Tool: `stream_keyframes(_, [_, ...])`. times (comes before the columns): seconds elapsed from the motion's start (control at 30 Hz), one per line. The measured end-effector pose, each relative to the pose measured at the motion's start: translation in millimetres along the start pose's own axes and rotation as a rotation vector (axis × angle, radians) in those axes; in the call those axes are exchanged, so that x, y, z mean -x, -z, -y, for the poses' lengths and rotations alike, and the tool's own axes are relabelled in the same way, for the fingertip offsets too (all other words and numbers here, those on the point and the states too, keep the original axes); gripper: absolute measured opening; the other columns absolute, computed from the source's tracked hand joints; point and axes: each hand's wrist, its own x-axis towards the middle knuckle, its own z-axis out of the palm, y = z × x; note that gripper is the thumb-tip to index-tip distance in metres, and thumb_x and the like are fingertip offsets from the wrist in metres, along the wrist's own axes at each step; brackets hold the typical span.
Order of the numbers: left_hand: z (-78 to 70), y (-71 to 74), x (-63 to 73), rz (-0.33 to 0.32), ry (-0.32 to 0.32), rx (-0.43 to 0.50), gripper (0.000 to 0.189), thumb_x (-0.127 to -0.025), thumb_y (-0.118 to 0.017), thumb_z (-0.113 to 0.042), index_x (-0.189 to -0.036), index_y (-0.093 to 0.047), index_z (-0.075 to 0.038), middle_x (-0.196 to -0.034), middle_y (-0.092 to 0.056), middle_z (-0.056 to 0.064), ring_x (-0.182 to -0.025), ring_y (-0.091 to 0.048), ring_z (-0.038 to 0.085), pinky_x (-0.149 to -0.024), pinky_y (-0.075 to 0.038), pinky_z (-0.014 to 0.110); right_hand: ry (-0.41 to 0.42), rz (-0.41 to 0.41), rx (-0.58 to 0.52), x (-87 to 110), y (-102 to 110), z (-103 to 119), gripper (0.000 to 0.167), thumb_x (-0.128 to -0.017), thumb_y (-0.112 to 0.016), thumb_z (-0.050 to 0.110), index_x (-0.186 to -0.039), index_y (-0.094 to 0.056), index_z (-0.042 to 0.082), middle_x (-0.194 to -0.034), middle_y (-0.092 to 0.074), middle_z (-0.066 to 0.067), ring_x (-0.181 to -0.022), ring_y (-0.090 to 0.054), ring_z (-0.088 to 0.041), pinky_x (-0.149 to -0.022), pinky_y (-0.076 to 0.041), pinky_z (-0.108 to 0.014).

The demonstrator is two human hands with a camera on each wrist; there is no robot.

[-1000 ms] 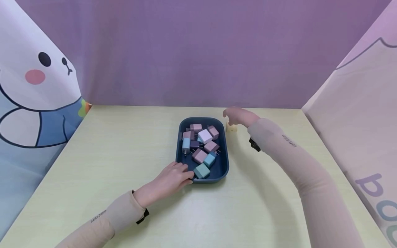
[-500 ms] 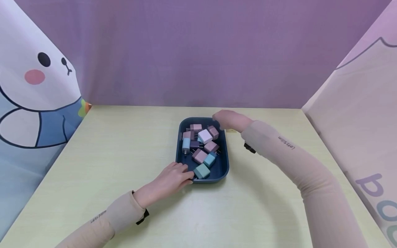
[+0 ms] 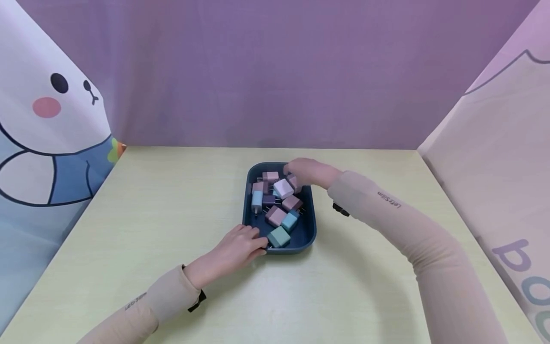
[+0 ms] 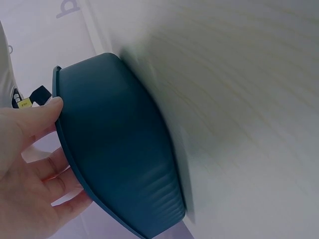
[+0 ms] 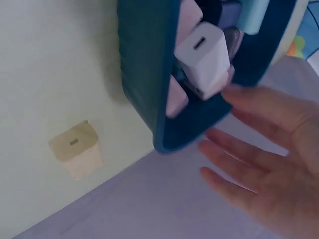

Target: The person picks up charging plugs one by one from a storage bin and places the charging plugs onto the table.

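Observation:
A dark blue plastic tray (image 3: 308, 236) holds several USB charger plugs in pink, blue, green, purple and white. My left hand (image 3: 236, 246) pinches the tray's near left rim between thumb and fingers; the left wrist view shows this grip on the tray wall (image 4: 114, 129). Over the far right corner of the tray is my right hand (image 3: 311, 172). Its fingers are loosely extended in the right wrist view and hold nothing, with one digit close to the white charger plug (image 5: 207, 57). A pale yellow charger plug (image 5: 77, 149) stands on the table outside the tray, hidden in the head view.
The pale wood-look table (image 3: 180, 196) surrounds the tray. A purple cloth (image 3: 275, 71) hangs behind the table's far edge. Printed cloths stand at the left (image 3: 47, 157) and right (image 3: 494, 167).
My right hand has moved left and slightly nearer, from above the yellow charger plug to the tray's far right corner. My left hand stays on the rim.

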Motion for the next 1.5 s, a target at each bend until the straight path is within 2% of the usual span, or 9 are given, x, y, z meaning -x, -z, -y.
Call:
stream_keyframes(0.23, [1.6,-1.1,1.3,-0.016,-0.014,-0.017,0.010,-0.079,-0.065,-0.023,-0.081,-0.059,-0.016,-0.071,-0.051,-0.003,-0.065,-0.046,0.014,-0.063,-0.036,0.026,0.079,-0.027,-0.038,-7.2,-10,6,0.043,-0.081,-0.061,0.003,-0.122,-0.051,0.004,-0.119,-0.052,-0.013,-0.096,-0.053,-0.020,-0.079,-0.046,-0.031])
stream_keyframes(0.43, [2.8,-4.4,2.5,-0.030,-0.022,-0.021,0.010,-0.079,-0.066,-0.023,-0.081,-0.059,-0.016,-0.071,-0.052,-0.003,-0.065,-0.046,0.014,-0.063,-0.036,0.026,0.122,-0.024,-0.055,-10.6,-17,9,0.047,-0.079,-0.063,0.004,-0.124,-0.050,0.007,-0.122,-0.049,-0.013,-0.106,-0.049,-0.022,-0.085,-0.043,-0.033])
stream_keyframes(0.7, [2.6,-4.5,3.4,-0.040,-0.021,-0.013,0.009,-0.079,-0.066,-0.022,-0.080,-0.058,-0.016,-0.071,-0.050,-0.004,-0.066,-0.045,0.013,-0.063,-0.036,0.026,0.153,-0.056,-0.032,-16.5,-25,10,0.044,-0.077,-0.067,0.010,-0.119,-0.055,0.008,-0.115,-0.052,-0.013,-0.100,-0.050,-0.023,-0.084,-0.043,-0.035])
stream_keyframes(0.93, [2.0,-4.2,3.1,-0.046,-0.023,-0.015,0.010,-0.079,-0.066,-0.022,-0.080,-0.058,-0.016,-0.071,-0.050,-0.004,-0.067,-0.046,0.013,-0.064,-0.037,0.027,0.140,-0.062,-0.004,-22.6,-34,10,0.043,-0.077,-0.067,0.009,-0.119,-0.055,0.010,-0.116,-0.054,-0.010,-0.103,-0.050,-0.021,-0.088,-0.041,-0.034])
stream_keyframes(1.1, [1.5,-5.2,2.3,-0.047,-0.018,-0.015,0.009,-0.079,-0.066,-0.021,-0.080,-0.057,-0.017,-0.071,-0.050,-0.005,-0.067,-0.046,0.013,-0.065,-0.037,0.027,0.119,-0.061,-0.026,-24.2,-38,9,0.042,-0.078,-0.067,0.008,-0.118,-0.056,0.012,-0.117,-0.053,-0.008,-0.104,-0.049,-0.021,-0.089,-0.041,-0.033])
stream_keyframes(1.5, [0.8,-5.3,1.1,-0.040,-0.016,-0.013,0.009,-0.080,-0.065,-0.022,-0.080,-0.058,-0.017,-0.071,-0.050,-0.004,-0.066,-0.045,0.012,-0.064,-0.036,0.026,0.126,-0.070,-0.010,-25.5,-37,8,0.038,-0.078,-0.064,0.003,-0.115,-0.058,0.010,-0.115,-0.055,-0.009,-0.104,-0.051,-0.021,-0.089,-0.041,-0.033])
